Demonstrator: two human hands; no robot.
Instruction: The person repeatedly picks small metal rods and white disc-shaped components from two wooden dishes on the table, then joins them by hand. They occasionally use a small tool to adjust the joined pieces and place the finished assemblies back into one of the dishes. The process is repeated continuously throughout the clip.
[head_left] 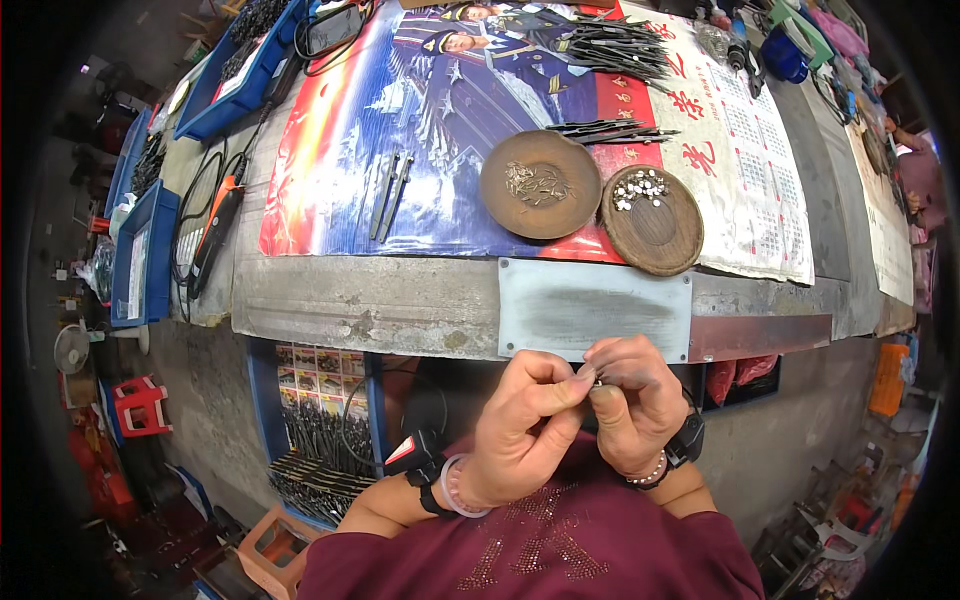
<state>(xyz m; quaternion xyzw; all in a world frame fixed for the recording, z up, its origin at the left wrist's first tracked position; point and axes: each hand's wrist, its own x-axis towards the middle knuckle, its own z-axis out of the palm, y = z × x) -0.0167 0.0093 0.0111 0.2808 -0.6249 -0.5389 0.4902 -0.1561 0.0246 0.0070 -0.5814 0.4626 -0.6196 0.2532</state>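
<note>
Below the desk (400, 300) edge, at six o'clock, a tiny metal piece (597, 381) is pinched between the left hand (520, 430) and right hand (635, 405); two round dishes (541, 185) are seen at twelve o'clock

Long grey bench (380, 300) under even daylight, covered by colourful poster (340, 170) and calendar sheet (760, 190). Blue crates (140, 250) at left. Grey concrete floor (200, 400) below, red stool (140, 405) nearby.

Left hand (520, 425) and right hand (632, 400) pinch tiny metal part (596, 381) together, below workbench edge (400, 310).
</note>
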